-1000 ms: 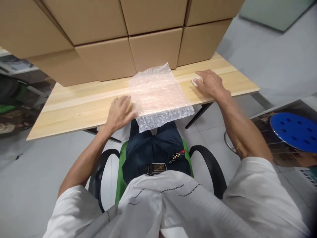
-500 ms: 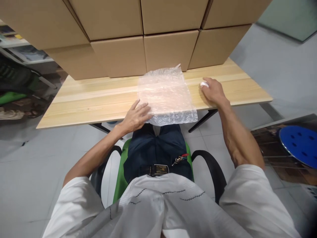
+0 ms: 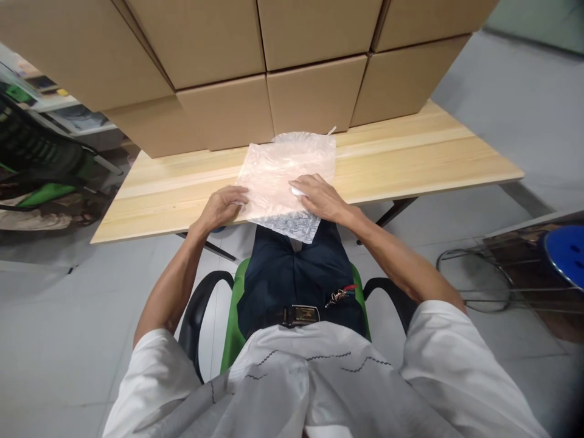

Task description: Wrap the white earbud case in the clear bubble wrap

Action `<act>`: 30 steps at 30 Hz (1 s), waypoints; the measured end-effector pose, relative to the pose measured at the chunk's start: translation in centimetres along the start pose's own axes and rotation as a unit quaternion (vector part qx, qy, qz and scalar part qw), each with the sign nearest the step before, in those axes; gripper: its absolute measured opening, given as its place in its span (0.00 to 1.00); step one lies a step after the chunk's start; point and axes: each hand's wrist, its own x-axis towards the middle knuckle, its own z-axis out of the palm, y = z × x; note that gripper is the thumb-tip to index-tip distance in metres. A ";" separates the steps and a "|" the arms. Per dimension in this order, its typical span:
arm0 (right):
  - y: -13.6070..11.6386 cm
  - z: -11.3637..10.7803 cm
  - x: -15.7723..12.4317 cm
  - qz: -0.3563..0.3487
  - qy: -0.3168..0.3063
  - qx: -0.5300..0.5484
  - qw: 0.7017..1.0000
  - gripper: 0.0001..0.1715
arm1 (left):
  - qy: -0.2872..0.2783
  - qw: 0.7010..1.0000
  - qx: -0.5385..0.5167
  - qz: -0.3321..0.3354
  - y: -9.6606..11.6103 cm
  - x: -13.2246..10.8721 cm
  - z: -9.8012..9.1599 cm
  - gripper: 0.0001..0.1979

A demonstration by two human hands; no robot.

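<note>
A sheet of clear bubble wrap lies on the wooden table, its near edge hanging over the front. My left hand rests curled on the sheet's left edge, fingers bent on the plastic. My right hand lies on the middle of the sheet, closed over a small white object that peeks out under the fingers.
Stacked cardboard boxes fill the back of the table. A blue round stool with a metal ring stands at the right. A dark chair sits at the far left. I sit on a green chair with black armrests.
My right hand has carried the small white object from the table's right side onto the bubble wrap. My left hand shifted up onto the sheet's left edge.
</note>
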 end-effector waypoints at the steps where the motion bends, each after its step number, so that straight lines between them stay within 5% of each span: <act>1: -0.4 0.1 -0.2 0.010 -0.004 -0.013 1.000 0.38 | 0.000 1.000 -0.026 -0.007 0.0 -0.3 -0.1 0.15; 14: -2.1 -2.3 -4.1 0.165 0.007 -0.183 0.969 0.38 | 0.006 1.000 -0.016 -0.017 2.0 2.0 1.6 0.18; 21: -1.2 -2.3 -3.1 0.215 0.015 -0.186 0.959 0.40 | 0.073 0.987 0.108 -0.090 1.6 4.7 1.2 0.18; 30: -3.7 0.1 0.2 0.127 0.037 -0.090 0.987 0.40 | 0.152 0.973 0.032 -0.173 -5.0 10.8 -0.7 0.05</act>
